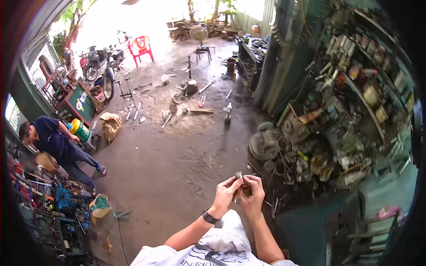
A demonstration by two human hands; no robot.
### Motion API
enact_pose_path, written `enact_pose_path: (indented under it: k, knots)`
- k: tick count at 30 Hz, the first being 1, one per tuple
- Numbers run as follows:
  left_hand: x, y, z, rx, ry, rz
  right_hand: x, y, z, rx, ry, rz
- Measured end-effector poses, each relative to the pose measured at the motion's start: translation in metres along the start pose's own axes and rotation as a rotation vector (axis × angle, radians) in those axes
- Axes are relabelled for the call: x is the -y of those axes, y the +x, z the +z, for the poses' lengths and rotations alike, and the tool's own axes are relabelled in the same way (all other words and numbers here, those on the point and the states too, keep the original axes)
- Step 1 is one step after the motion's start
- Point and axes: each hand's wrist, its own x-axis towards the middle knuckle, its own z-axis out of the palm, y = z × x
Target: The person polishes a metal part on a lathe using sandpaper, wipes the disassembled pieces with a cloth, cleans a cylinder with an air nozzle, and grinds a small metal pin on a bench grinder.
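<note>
Both of my hands are held together in front of my body, above the concrete floor. My left hand has a dark watch at the wrist, and its thumb and fingers pinch a small metal part. Close against it on the right, my right hand has its fingers bent around the same spot. The lower end of something metallic shows just below the fingers; whether it belongs to the same part cannot be made out.
A person in dark clothes bends over tools at the left. Piled parts and crowded shelves stand at the right. A red chair, motorbikes, a fan and a sack are farther off.
</note>
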Motion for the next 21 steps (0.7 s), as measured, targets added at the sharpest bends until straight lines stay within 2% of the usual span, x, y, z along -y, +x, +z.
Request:
enact_pose_path:
  k: [2,3,5,6,9,15,17,19,21]
  knots:
    - [-0.035,0.040,-0.006,-0.080,0.252,0.243,-0.020,0.046,0.023,0.136,0.090,0.017]
    - [-0.053,0.059,-0.008,-0.081,0.256,0.253,-0.030,0.065,0.035,0.102,0.283,0.220]
    - [-0.082,0.103,-0.015,-0.053,0.868,0.633,-0.061,0.113,0.052,0.157,0.468,0.461]
    - [-0.091,0.130,-0.019,0.011,0.934,0.707,-0.078,0.137,0.064,0.155,0.472,0.448]
    - [-0.113,0.224,-0.026,0.094,1.041,0.720,-0.136,0.213,0.095,0.324,0.471,0.449]
    - [-0.180,0.414,0.004,0.203,1.071,0.769,-0.224,0.376,0.139,0.213,0.529,0.546]
    - [-0.212,0.465,0.016,0.216,1.086,0.680,-0.244,0.433,0.156,0.196,0.544,0.583]
    - [-0.231,0.519,0.010,0.218,1.124,0.713,-0.262,0.491,0.177,0.271,0.533,0.579]
    - [-0.242,0.570,-0.001,0.136,0.654,0.339,-0.284,0.545,0.197,0.288,0.501,0.523]
